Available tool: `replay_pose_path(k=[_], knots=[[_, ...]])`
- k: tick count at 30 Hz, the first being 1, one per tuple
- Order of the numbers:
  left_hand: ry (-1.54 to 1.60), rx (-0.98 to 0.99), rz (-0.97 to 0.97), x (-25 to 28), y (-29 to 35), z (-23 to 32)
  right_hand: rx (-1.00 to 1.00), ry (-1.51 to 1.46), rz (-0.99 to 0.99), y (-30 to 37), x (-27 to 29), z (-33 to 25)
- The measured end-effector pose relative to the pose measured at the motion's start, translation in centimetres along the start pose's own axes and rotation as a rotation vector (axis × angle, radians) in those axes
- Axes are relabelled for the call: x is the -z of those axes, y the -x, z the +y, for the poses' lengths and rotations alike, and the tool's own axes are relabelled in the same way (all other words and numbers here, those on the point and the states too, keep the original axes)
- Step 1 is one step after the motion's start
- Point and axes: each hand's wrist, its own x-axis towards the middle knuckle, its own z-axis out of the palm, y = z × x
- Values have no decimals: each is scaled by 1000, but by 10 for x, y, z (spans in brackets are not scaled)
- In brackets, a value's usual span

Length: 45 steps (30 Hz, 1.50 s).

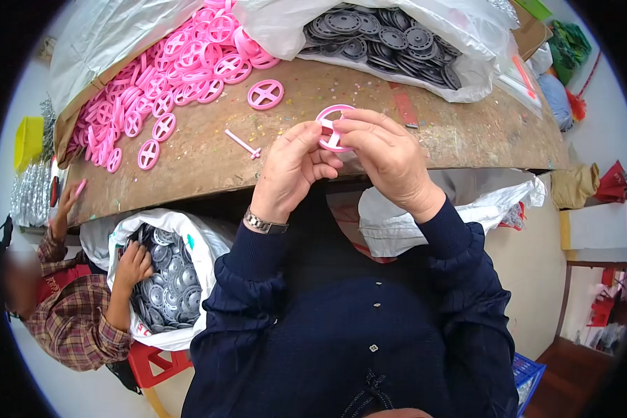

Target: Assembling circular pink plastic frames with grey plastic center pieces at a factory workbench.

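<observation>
A pink plastic wheel [334,110] with crossed spokes is held up above the front part of the worktable. My right hand [393,157] pinches its right side between thumb and fingers. On the other side, the thumb and forefinger of my left hand [292,164] close on the wheel's left edge. A small dark red patch shows at those left fingertips; I cannot tell what it is. On the table left of my hands lie a thin pink plastic stick [242,144] and a loose pink wheel [265,95].
Many pink wheels [164,103] spill from a sack at the back left. Dark grey discs [393,38] fill a white bag behind. At left, a person [76,306] reaches into a white sack [205,279] of grey discs. Another white bag [397,226] hangs by the table's front edge.
</observation>
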Motion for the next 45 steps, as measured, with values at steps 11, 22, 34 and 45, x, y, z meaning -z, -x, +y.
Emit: replay_pose_path(k=[11,22,34,45], knots=[[-288,-106,205,-3,-14,-11,-140,398,209,-32,32,69],[-281,-134,189,-1,-14,-13,-206,951,-38,-67,27,156],[-256,-69,175,-1,-15,-7,-8,417,256,-50,48,90],[-43,55,21,-14,-9,-19,135,354,105,11,18,10]])
